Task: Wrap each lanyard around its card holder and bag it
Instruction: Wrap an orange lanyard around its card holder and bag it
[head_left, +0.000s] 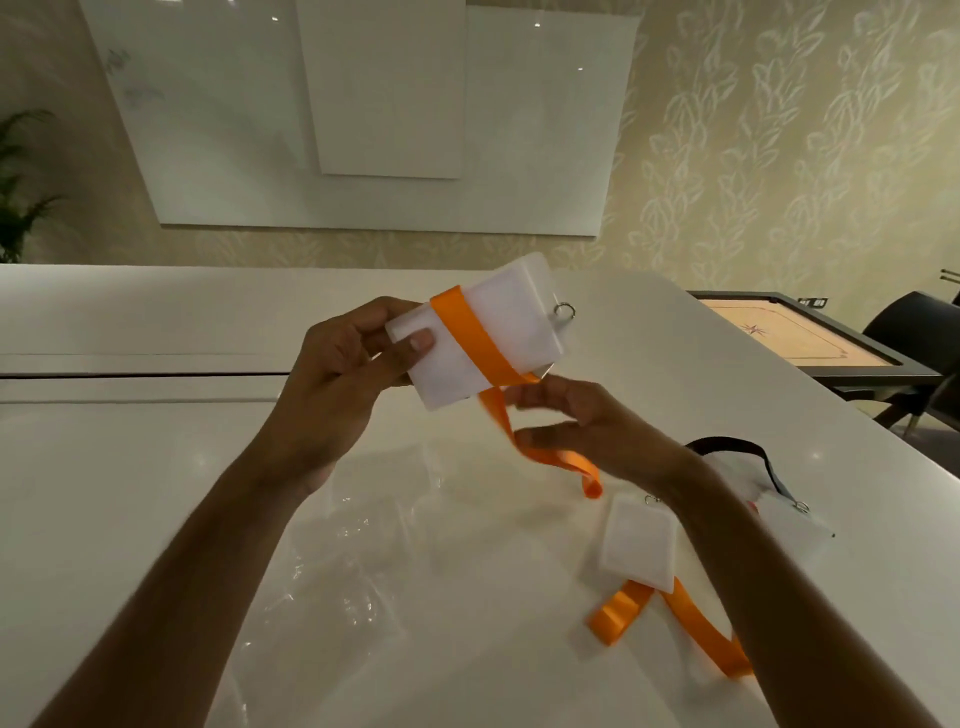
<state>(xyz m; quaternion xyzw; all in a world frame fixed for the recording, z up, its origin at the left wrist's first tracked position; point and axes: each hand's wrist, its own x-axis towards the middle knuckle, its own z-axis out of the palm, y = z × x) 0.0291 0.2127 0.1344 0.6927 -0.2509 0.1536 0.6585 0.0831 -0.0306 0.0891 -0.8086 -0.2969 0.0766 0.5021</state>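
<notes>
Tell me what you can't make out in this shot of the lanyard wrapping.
- Head view: the back of the held card holder; how many orange lanyard turns lie there is hidden.
- The right hand is motion-blurred; its grip on the lanyard is unclear.
- The right forearm covers part of the dark lanyard and its holder.
- The clear bags: count unreadable, glare.

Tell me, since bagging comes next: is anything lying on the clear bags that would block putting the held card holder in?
Nothing visible does. The clear bags lie on the table below the card holder the left hand holds. The other holders sit right of them.
</notes>
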